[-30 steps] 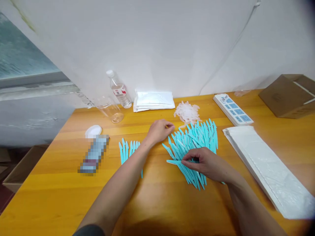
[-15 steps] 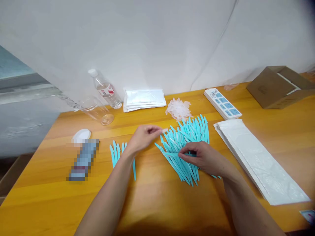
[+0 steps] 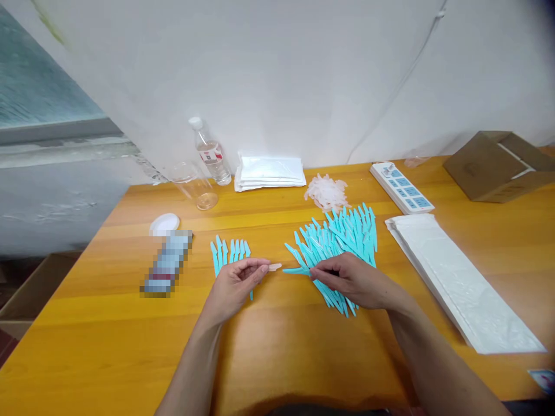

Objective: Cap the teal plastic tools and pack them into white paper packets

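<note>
Between thumb and fingers, my left hand (image 3: 236, 284) pinches a small translucent cap (image 3: 274, 267) that points right. My right hand (image 3: 353, 279) grips a turquoise stick (image 3: 296, 270), its tip facing the cap across a small gap. Under and behind my right hand lies a large pile of turquoise sticks (image 3: 323, 240). A smaller row of turquoise sticks (image 3: 219, 252) is partly hidden by my left hand. Behind the large pile sits a heap of translucent caps (image 3: 326, 192).
White packets (image 3: 271, 171), a water bottle (image 3: 212, 156) and a clear jar (image 3: 197, 188) stand near the wall. A lid (image 3: 165, 224) and blurred phone-like item (image 3: 168, 263) lie left. Rightward are a power strip (image 3: 403, 188), long white package (image 3: 463, 283) and cardboard box (image 3: 489, 167).
My left hand has drawn back from the pile toward me with the cap. My right hand has brought the stick clear of the pile's left edge. The camera view has shifted.
</note>
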